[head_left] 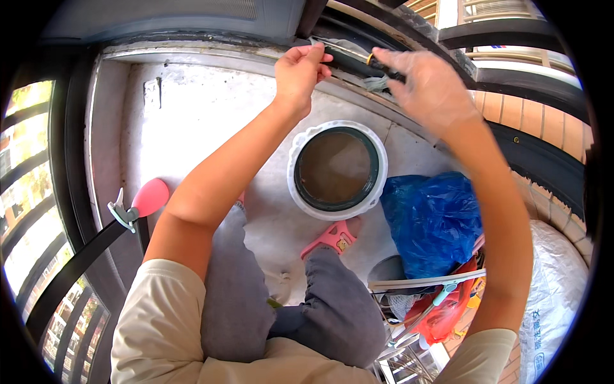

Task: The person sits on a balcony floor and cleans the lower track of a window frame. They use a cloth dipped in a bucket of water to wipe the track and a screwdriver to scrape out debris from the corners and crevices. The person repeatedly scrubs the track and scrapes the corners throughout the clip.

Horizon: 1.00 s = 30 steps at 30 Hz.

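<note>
At the dark window-frame track [358, 41], my right hand [432, 89] is closed around the black handle of a screwdriver [387, 72] with a yellow band. Its thin metal shaft points left toward my left hand [297, 73]. My left fingers are pinched together near the shaft's far end, where a bit of pale cloth shows; what lies between them is mostly hidden. A grey-green rag [376, 84] hangs at the track below the handle. My right hand is somewhat blurred.
Below my hands stands a bucket [338, 166] of murky brown water. Right of it are a blue plastic bag [435, 221] and a folding rack [428, 281] with a red bag. A pink-ended tool [150, 197] rests on the left rail. A white sack [553, 294] lies far right.
</note>
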Motion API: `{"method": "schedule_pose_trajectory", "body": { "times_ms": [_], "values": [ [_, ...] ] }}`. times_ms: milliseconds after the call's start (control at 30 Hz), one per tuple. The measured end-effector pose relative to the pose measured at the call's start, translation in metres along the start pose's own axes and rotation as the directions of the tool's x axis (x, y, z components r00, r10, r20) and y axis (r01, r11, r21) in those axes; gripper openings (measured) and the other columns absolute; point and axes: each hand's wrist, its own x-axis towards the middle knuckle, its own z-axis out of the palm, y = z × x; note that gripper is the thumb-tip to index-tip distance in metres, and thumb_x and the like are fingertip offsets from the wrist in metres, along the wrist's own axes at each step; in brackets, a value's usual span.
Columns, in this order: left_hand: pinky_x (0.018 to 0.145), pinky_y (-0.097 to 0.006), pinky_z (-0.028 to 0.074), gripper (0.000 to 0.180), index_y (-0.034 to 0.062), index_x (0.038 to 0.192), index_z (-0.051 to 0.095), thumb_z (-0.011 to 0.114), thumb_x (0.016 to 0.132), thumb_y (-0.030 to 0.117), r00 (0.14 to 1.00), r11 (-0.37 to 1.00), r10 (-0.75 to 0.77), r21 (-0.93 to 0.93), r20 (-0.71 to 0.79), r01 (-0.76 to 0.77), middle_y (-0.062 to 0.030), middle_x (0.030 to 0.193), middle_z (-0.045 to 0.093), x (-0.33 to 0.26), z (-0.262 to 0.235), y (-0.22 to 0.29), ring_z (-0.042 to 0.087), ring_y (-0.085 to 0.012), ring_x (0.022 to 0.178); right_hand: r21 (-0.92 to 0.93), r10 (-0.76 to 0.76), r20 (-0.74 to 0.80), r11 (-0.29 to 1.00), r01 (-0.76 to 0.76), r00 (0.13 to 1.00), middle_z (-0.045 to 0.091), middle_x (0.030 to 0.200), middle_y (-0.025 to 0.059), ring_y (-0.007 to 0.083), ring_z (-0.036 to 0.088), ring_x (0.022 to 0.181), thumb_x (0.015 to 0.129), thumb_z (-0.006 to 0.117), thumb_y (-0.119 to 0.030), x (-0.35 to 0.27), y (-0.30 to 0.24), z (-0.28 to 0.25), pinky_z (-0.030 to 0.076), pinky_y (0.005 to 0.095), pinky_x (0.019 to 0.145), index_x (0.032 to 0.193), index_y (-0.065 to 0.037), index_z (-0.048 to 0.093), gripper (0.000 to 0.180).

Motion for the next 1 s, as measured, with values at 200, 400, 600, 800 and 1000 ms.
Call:
{"method": "schedule_pose_trajectory", "body": {
  "times_ms": [200,400,600,800,1000],
  "values": [
    [0.055,-0.025,0.045,0.023,0.0025,0.087,0.052,0.061,0.090,0.023,0.998,0.998,-0.001,-0.058,-0.064,-0.002,-0.0070,0.077,0.063,-0.003,0.007,-0.007,0.053,-0.0102,0.055,-0.178,0.103,-0.025,0.978,-0.106,0.994,0.065,0.087,0.0135,0.0278,0.064,0.084,0.082,0.053,-0.010,-0.031,-0.020,0.028,0.052,0.0388,0.073,0.127,-0.014,0.054,0.045],
    [0.062,-0.025,0.046,0.019,0.0066,0.090,0.052,0.062,0.089,0.023,0.985,0.989,-0.147,0.044,0.090,0.144,-0.0041,0.079,0.062,-0.024,0.015,-0.023,0.053,-0.0098,0.060,-0.348,0.344,0.138,0.895,-0.280,0.929,0.064,0.083,0.0174,0.0344,0.063,0.075,0.082,0.049,-0.005,-0.062,0.008,0.019,0.051,0.0447,0.067,0.135,-0.018,0.043,0.055],
    [0.065,-0.024,0.045,0.017,0.0070,0.090,0.053,0.061,0.089,0.021,0.963,0.960,-0.258,0.136,0.084,0.245,-0.0023,0.079,0.058,-0.034,0.013,-0.032,0.052,-0.0086,0.062,-0.575,0.590,0.193,0.715,-0.397,0.784,0.065,0.090,0.0189,0.0354,0.064,0.084,0.083,0.046,-0.004,-0.107,0.054,0.012,0.051,0.0438,0.073,0.134,-0.014,0.043,0.051],
    [0.064,-0.024,0.044,0.016,0.0069,0.090,0.052,0.061,0.088,0.020,0.951,0.949,-0.296,0.143,0.092,0.282,-0.0020,0.078,0.058,-0.036,0.010,-0.036,0.052,-0.0088,0.063,-0.611,0.691,0.236,0.653,-0.449,0.684,0.065,0.096,0.0215,0.0368,0.064,0.092,0.089,0.041,-0.005,-0.139,0.082,-0.003,0.051,0.0437,0.078,0.128,-0.006,0.045,0.040],
    [0.058,-0.023,0.043,0.015,0.0046,0.088,0.054,0.058,0.090,0.019,0.946,0.937,-0.315,0.188,0.082,0.295,-0.0039,0.078,0.059,-0.038,0.005,-0.038,0.053,-0.0088,0.061,-0.629,0.827,0.261,0.537,-0.563,0.497,0.063,0.103,0.0232,0.0373,0.062,0.098,0.089,0.043,-0.006,-0.147,0.088,-0.005,0.049,0.0444,0.082,0.122,-0.006,0.048,0.033]
  ]
}}
